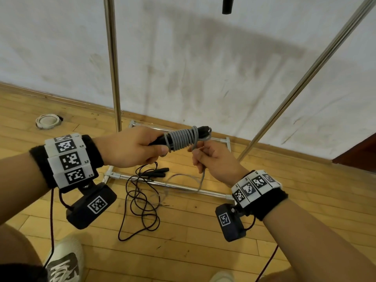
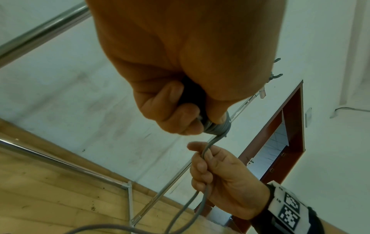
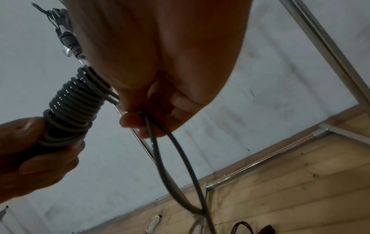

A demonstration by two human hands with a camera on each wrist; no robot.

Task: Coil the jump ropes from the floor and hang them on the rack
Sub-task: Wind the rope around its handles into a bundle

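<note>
Two hands | left hand (image 1: 130, 147) grips wound grey rope (image 1: 183, 139) | right hand (image 1: 213, 161) pinches its tail

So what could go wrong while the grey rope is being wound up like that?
The grey rope is wound around black handles held by the left hand; if that grip loosens, the turns may spring off. The tail running through the right hand trails down over the rack's bottom bar and might snag there. The black rope lies loose by the feet, so someone could trip on it.
</note>
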